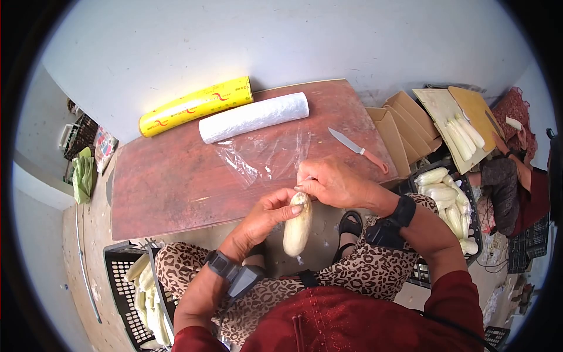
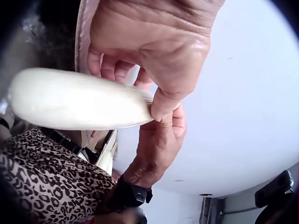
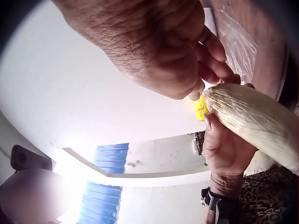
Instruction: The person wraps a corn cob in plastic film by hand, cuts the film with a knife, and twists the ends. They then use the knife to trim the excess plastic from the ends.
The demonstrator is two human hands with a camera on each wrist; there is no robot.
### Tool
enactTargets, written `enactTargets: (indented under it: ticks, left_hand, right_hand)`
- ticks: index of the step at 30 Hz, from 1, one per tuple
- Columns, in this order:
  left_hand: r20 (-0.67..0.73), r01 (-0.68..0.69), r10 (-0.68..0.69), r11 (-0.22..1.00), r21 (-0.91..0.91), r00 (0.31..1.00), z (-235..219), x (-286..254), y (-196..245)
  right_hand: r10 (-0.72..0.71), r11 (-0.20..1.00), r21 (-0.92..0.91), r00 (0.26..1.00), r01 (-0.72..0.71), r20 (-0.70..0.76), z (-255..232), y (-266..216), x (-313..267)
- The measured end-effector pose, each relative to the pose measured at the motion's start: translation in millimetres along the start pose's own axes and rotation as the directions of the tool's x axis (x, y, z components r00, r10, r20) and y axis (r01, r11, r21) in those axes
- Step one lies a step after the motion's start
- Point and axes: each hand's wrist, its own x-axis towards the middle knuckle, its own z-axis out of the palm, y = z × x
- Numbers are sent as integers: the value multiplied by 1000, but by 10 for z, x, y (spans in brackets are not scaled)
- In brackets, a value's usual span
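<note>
A pale, elongated vegetable (image 1: 298, 232) in clear film hangs upright in front of the table edge. My left hand (image 1: 264, 214) grips its upper end, thumb across the front. At that same end my right hand (image 1: 340, 182) pinches with thumb and curled fingers, right beside the left fingertips. In the left wrist view the vegetable (image 2: 74, 100) looks smooth and its lower end is rounded. Gathered film wrinkles run along the vegetable (image 3: 261, 116) in the right wrist view. What exactly the right fingertips pinch is hidden.
On the reddish table (image 1: 170, 182) lie a white film roll (image 1: 255, 117) with a loose sheet, a yellow roll (image 1: 199, 105) and a knife (image 1: 358, 149). Crates of pale vegetables stand at left (image 1: 117, 276) and right (image 1: 478, 217). Cardboard (image 1: 404, 129) and another person's arm (image 1: 522, 182) are farther right.
</note>
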Motion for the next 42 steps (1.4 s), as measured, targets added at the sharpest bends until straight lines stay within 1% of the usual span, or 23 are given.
enactTargets:
  ticks: [3, 6, 8, 11, 14, 17, 18, 20, 21, 23, 24, 26, 27, 29, 32, 36, 39, 42]
  left_hand:
    - [2, -41, 41, 999, 0, 999, -32, 37, -52]
    - [-6, -77, 77, 997, -5, 997, -14, 61, -97]
    - [-5, -80, 80, 997, 19, 997, 14, 72, -59]
    - [-72, -62, 63, 998, 15, 995, 143, 34, 47]
    - [-41, -19, 27, 985, 172, 999, 169, 5, 168]
    - [21, -63, 60, 974, 216, 998, 77, 22, 88]
    - [14, -45, 43, 985, 167, 999, 71, 17, 87]
    - [3, -9, 9, 998, 70, 1000, 82, 14, 105]
    - [-7, -6, 7, 997, 79, 1000, 80, 16, 97]
    - [-27, 0, 3, 995, 95, 1000, 68, 27, 57]
    - [-35, -14, 19, 991, 137, 999, 57, 34, 27]
    - [-50, -42, 54, 975, 218, 997, 38, 45, -33]
    - [-59, -40, 54, 974, 222, 997, 38, 42, -43]
    - [-74, -35, 54, 972, 233, 996, 42, 43, -52]
    - [-121, 22, -15, 998, 64, 993, 90, 44, -2]
    - [-159, 9, -23, 996, -89, 987, 132, 41, 63]
    - [-169, -1, -34, 980, -201, 985, 99, 2, 75]
    - [-164, 12, -55, 968, -252, 985, 47, -36, 73]
  right_hand:
    - [-65, 998, -4, 998, 65, -4, 19, 6, -10]
    - [-87, 996, 5, 996, 87, -8, 38, 27, -8]
    - [-76, 997, 4, 997, 76, -9, 28, 39, -6]
    - [-43, 999, -13, 999, 43, -18, 0, 78, 10]
    - [-5, 1000, -3, 1000, 5, -12, 11, 134, 12]
    - [61, 997, 37, 997, -63, 35, 13, 89, 15]
    - [89, 994, 53, 995, -92, 55, 11, 68, 15]
    - [73, 994, 73, 994, -80, 86, 10, 66, 13]
    - [65, 994, 84, 993, -74, 101, 10, 66, 12]
    - [41, 998, 40, 994, -45, 101, 58, 141, 16]
    - [30, 999, 18, 994, -32, 101, 83, 176, 17]
    - [56, 998, 16, 991, -58, 125, 107, 216, 15]
    - [68, 997, 15, 988, -71, 137, 116, 226, 16]
    - [127, 985, 90, 976, -145, 178, 106, 243, 39]
    - [200, 957, 166, 958, -236, 207, 81, 284, 74]
    - [295, 919, 198, 928, -341, 229, 4, 271, 107]
    - [225, 929, 286, 972, -234, 64, -93, 292, 127]
    - [145, 904, 413, 988, -109, -58, -195, 201, 74]
